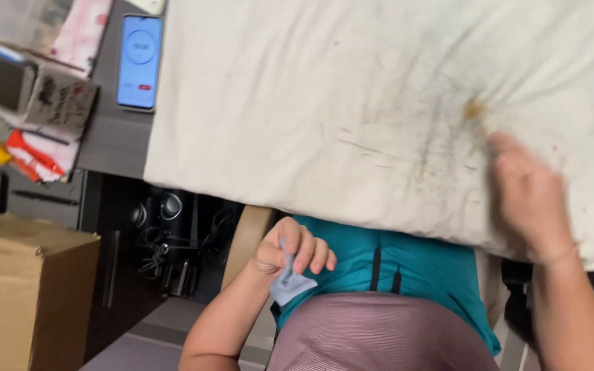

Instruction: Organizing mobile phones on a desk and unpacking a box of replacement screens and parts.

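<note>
Fingers of left hand (291, 251) curled on small blue cloth (289, 283), near edge, below sheet (352, 103).
R hand (527, 196) blurred, flat w/ fingers open on stained sheet, right side; phone (139, 62) far left.

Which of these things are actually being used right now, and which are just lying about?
In hand:
left hand gripping a small grey-blue cloth
right hand, blurred, on the stained white sheet

Lying about:
phone with lit screen
cardboard box
red and yellow packets
tangled cables under the desk
</note>
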